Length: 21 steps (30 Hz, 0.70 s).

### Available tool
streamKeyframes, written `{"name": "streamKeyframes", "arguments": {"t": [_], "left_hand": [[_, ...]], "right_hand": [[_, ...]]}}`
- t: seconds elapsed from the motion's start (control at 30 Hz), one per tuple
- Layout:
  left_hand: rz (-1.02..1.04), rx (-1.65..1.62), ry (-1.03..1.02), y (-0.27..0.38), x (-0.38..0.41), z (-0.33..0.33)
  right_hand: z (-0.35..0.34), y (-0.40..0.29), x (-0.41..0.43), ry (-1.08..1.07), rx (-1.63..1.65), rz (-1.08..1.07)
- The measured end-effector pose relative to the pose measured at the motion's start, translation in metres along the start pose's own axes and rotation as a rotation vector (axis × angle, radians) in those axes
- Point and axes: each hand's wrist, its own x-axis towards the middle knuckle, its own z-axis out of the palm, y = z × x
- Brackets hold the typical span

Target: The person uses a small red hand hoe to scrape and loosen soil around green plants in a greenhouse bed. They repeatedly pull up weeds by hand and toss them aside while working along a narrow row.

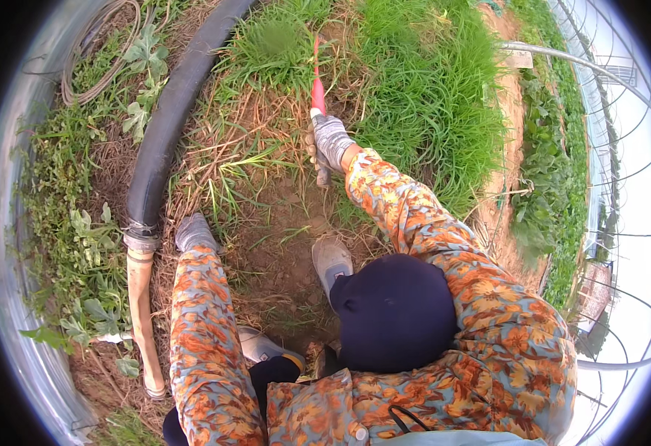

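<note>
My right hand, in a grey knit glove with a tan coated palm, is closed around a hand tool with a red shaft. The shaft points away from me into the grass, where its far end is hard to make out. Tall green grass stands right of that hand, with dry stalks to its left. Nearer to me, my left hand, gloved in grey too, hangs low over straw beside a black hose. Its fingers are mostly hidden from view.
A pale hose section joins the black one by a clamped coupling. Coiled rope lies at upper left near plastic sheeting. Bare soil lies ahead of my shoes. Leafy crops and hoop frames line the right.
</note>
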Motion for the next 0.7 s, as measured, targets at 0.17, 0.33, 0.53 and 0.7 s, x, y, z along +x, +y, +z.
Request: {"name": "streamKeyframes", "arguments": {"t": [0.17, 0.33, 0.53, 0.7], "left_hand": [[-0.024, -0.065, 0.058, -0.007, 0.008, 0.016], [-0.005, -0.010, 0.008, 0.000, 0.017, 0.014], [0.002, -0.016, 0.053, -0.002, 0.005, 0.008], [0.008, -0.010, -0.075, -0.005, 0.013, 0.008]], "right_hand": [[-0.027, 0.038, -0.037, -0.025, -0.245, 0.010], [-0.046, -0.005, 0.029, -0.065, -0.147, 0.001], [-0.035, 0.058, -0.024, 0.088, -0.417, -0.013], [-0.095, 0.165, -0.121, 0.083, -0.992, -0.186]]}}
